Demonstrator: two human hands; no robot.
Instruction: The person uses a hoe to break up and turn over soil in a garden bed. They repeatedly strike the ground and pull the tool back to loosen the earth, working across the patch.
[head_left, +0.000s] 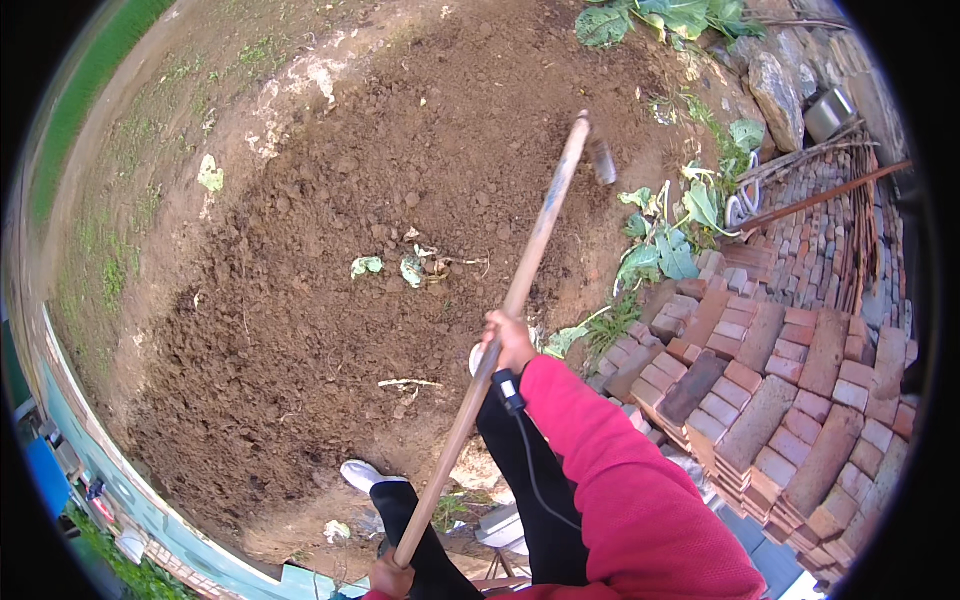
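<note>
A long-handled hoe (534, 259) runs slantwise over the dug brown soil (337, 180). Its wooden shaft is gripped midway by my right hand (510, 343), in a red sleeve with a small black device at the wrist. Low in the view, my left hand (391, 576) is closed around the butt end of the shaft. The metal hoe blade (602, 161), slightly blurred, hangs at the far end near the soil's right side; whether it touches the ground I cannot tell. Wilted leaves (412, 270) lie on the soil left of the shaft.
Stacked bricks (757, 420) rise close on my right. Leafy plants (664, 247) and a rusty metal bar (817, 196) lie beyond them. A large stone (776, 101) is at the upper right. A pale green wall edge (142, 499) curves along the lower left. My white shoe (367, 475) stands at the soil's edge.
</note>
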